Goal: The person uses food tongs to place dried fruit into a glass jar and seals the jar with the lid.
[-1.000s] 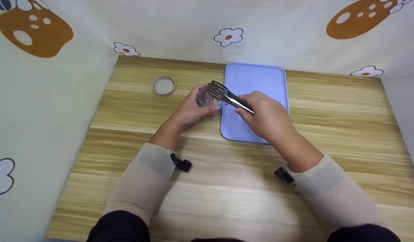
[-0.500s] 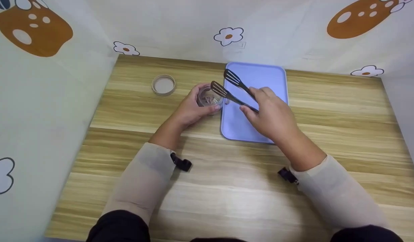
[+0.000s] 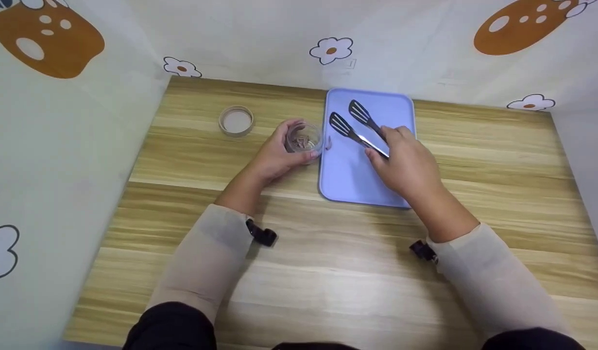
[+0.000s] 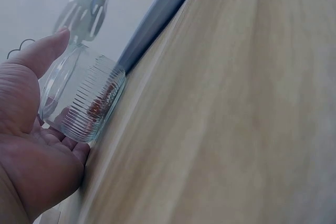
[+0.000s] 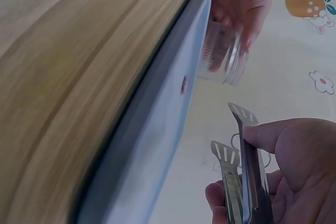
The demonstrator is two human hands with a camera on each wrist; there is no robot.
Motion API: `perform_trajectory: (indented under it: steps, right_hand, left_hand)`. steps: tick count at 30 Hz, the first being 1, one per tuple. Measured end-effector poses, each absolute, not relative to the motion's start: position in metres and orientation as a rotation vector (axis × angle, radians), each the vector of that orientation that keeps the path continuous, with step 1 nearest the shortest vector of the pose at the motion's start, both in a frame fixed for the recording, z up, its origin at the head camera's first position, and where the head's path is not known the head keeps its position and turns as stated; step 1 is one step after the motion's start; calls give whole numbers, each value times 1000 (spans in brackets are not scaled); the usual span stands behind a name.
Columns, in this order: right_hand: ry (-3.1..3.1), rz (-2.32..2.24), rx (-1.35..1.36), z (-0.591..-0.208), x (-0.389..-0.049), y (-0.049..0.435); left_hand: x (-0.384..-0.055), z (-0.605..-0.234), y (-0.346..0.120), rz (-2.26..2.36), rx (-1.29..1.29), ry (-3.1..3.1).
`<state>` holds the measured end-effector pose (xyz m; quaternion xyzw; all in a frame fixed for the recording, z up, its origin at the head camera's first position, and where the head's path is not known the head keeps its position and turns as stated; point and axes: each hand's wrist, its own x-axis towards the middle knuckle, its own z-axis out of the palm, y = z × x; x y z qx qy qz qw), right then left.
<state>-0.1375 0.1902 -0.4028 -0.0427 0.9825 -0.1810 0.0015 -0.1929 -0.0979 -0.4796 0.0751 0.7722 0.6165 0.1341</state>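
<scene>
1. Your left hand (image 3: 281, 155) is curling thumb and fingers round the clear jar (image 4: 79, 90), which is standing upright on the tabletop (image 3: 328, 253) just beside the tray's left edge; probably you're steadying it against tipping.
2. Your right hand (image 3: 408, 160) is pinching the tongs (image 3: 363, 140), thumb on one arm, fingers on the other; slotted tips are hanging apart over the tray (image 3: 350, 182), nothing between them. Loose grip is presumably letting the arms spring wide.
3. Small brown piece (image 3: 329, 143) is lying in the tray by its left rim, nearest the jar; more brown bits (image 3: 303, 142) are sitting in the jar.
4. Round cap (image 3: 236, 121) is resting left of the jar, likely set there out of your hands' way. Only the head view is clearly showing it.
5. Left wrist view is showing the jar's ribbed wall and bits low inside; head view is looking down through the mouth.
6. Right wrist view is revealing your fingers under the tongs, which the head view is hiding.
</scene>
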Motion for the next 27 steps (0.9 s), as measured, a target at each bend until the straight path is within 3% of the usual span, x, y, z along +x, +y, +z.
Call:
perform_trajectory:
  steps: [27]
  right_hand:
    - [2992,-449,-141,-422,-140,189]
  left_hand:
    - [-193,-477,-99,1764,236,2256]
